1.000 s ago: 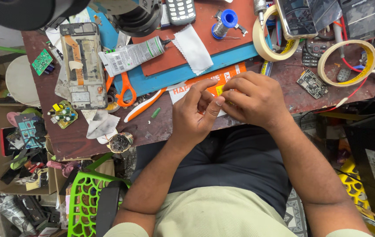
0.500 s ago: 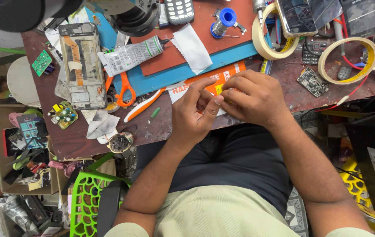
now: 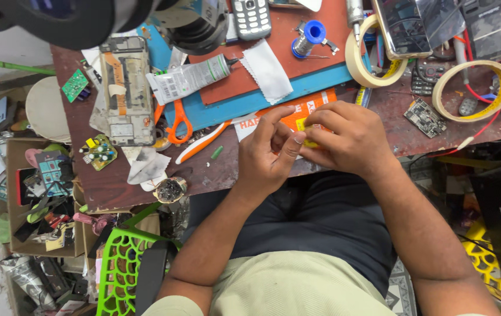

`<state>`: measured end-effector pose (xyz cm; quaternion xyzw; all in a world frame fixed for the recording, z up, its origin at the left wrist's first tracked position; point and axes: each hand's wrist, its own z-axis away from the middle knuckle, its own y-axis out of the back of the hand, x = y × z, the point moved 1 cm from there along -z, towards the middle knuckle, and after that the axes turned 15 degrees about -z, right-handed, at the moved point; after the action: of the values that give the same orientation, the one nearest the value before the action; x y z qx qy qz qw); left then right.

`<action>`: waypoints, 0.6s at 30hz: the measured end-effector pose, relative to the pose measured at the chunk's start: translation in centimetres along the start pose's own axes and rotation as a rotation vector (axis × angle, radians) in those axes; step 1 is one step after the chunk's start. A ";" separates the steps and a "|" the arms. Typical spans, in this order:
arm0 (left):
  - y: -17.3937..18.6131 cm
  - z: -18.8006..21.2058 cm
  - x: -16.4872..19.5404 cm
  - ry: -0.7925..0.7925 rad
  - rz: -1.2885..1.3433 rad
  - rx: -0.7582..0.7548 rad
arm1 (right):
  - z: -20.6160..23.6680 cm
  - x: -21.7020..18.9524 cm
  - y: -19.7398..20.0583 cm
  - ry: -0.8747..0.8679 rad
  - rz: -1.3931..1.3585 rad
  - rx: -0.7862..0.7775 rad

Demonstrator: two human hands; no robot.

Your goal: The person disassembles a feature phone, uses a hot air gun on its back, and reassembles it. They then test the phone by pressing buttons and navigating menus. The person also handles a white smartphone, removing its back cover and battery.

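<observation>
Both my hands meet at the near edge of a cluttered brown workbench. My right hand curls over a small yellow object, which shows only as a sliver between the fingers. My left hand presses its thumb and fingertips against the same yellow object from the left. Under the hands lies an orange packet with a white end, on the edge of a blue mat.
On the bench lie orange-handled scissors, a grey glue tube, a white cloth, an opened phone frame, two tape rolls, a solder spool and small circuit boards. A green plastic chair stands lower left.
The hands stay together on the yellow object; my left fingers have shifted slightly, with the index finger lifted higher. Nothing else on the bench moved.
</observation>
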<state>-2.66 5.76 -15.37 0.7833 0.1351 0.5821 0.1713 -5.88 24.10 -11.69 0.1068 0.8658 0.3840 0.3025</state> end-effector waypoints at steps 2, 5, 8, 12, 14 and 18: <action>0.1 0.1 0.0 0.001 -0.016 0.000 | 0.1 0.0 -0.1 0.008 0.024 -0.007; 0.1 0.1 -0.2 0.001 -0.014 -0.004 | 0.4 0.1 -0.3 -0.020 0.034 -0.009; 0.0 0.1 -0.2 0.001 -0.028 0.000 | 0.5 0.2 -0.4 -0.014 0.029 -0.006; 0.0 0.0 -0.2 0.027 0.041 0.052 | -0.4 -0.7 -0.5 -0.069 0.033 0.074; 0.2 -0.2 -0.6 0.078 0.086 0.081 | -1.3 -1.8 -0.6 -0.086 -0.019 0.228; 0.4 -0.2 -1.2 0.144 0.092 0.071 | -4.8 -3.5 -0.8 -0.139 0.226 0.345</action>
<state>-3.17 4.95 -16.21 0.7503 0.1316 0.6391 0.1062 -5.97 19.17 -8.22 0.2795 0.8783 0.2530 0.2939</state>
